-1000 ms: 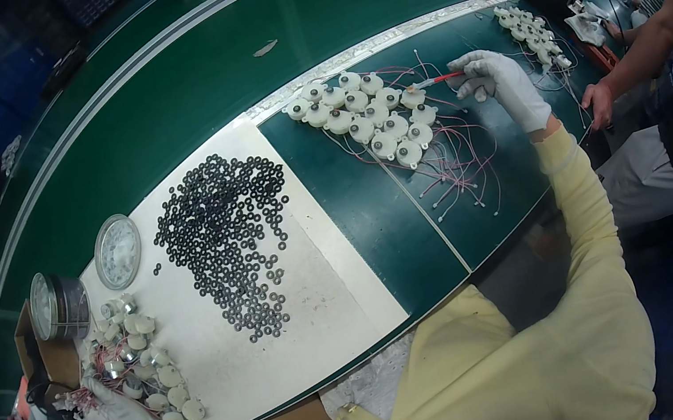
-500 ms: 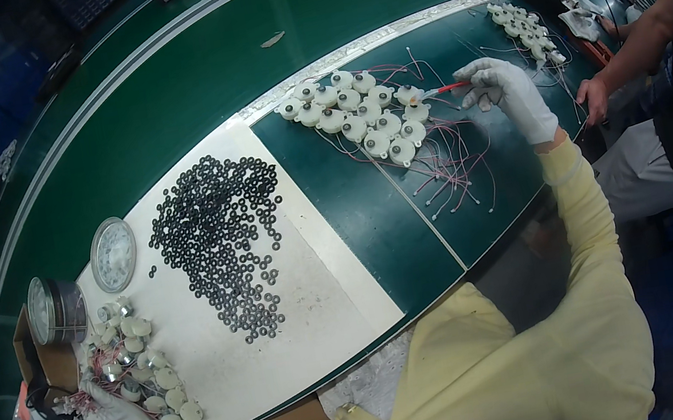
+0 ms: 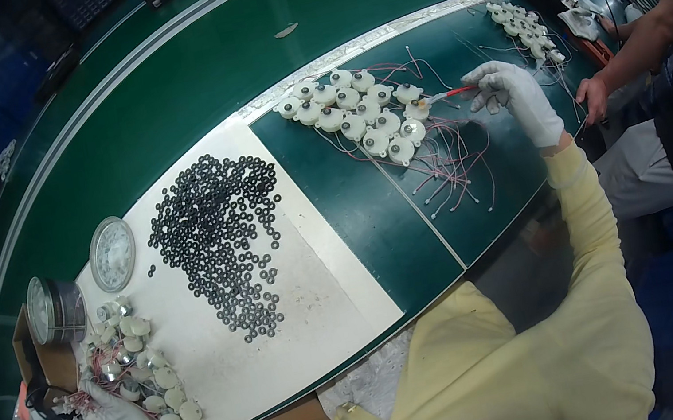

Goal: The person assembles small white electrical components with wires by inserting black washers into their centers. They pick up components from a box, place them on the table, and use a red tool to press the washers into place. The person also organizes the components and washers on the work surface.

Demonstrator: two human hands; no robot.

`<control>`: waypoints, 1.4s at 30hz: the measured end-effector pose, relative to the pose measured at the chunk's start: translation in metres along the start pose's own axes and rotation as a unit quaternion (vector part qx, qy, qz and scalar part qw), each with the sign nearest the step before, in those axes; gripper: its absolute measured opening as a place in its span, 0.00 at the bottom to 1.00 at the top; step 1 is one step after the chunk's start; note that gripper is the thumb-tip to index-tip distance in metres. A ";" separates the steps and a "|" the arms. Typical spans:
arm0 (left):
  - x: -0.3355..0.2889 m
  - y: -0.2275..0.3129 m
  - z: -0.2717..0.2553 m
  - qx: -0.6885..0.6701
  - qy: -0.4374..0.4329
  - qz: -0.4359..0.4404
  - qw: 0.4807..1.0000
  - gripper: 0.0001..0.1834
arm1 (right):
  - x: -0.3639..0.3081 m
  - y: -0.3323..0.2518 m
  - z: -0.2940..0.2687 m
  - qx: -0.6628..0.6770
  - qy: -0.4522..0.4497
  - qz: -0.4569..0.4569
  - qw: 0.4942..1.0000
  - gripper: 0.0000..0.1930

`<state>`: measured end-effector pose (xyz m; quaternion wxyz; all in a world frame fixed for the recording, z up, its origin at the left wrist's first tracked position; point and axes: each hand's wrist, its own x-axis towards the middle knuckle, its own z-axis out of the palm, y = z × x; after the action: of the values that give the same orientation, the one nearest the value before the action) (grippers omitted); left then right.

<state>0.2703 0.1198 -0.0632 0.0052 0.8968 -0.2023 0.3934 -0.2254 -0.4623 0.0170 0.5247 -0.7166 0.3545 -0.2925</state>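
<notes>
My right hand, in a white glove, pinches a thin red-handled brush. The brush's tip meets one of the white round motors at the right side of a group. These motors stand close together on the green tabletop, dark knobs upward, their pinkish wires trailing right and toward me. At lower left my gloved left hand lies with fingers stretched along a heap of similar white motors and wires. Its fingertips are partly lost among the wires.
Many small black rings spread over a white board. A round clear lid and a clear tub stand left. Beyond runs a green belt. At right are more white motors and another person's hand.
My right hand has shifted slightly toward me and right, bringing the brush from one motor to the one just below it. A scrap on the belt has slid right. My left hand stays put.
</notes>
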 end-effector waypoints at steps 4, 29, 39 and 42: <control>0.003 0.013 -0.010 -0.055 0.001 -0.033 0.998 0.22 | -0.003 0.001 -0.003 0.094 0.028 -0.013 0.995 0.16; 0.003 0.016 -0.013 -0.043 -0.025 -0.021 0.999 0.22 | -0.009 -0.008 0.047 0.001 -0.120 -0.077 0.990 0.17; -0.003 0.004 -0.003 0.108 0.049 0.111 0.987 0.27 | -0.008 -0.017 0.049 -0.194 -0.138 -0.261 0.935 0.13; -0.004 -0.004 0.001 0.146 0.052 0.128 0.980 0.24 | -0.009 -0.018 0.052 -0.285 -0.102 -0.330 0.894 0.13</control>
<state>0.2699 0.1248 -0.0663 -0.1654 0.8330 -0.2554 0.4622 -0.1856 -0.4232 0.0191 0.2046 -0.9371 0.1100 -0.2605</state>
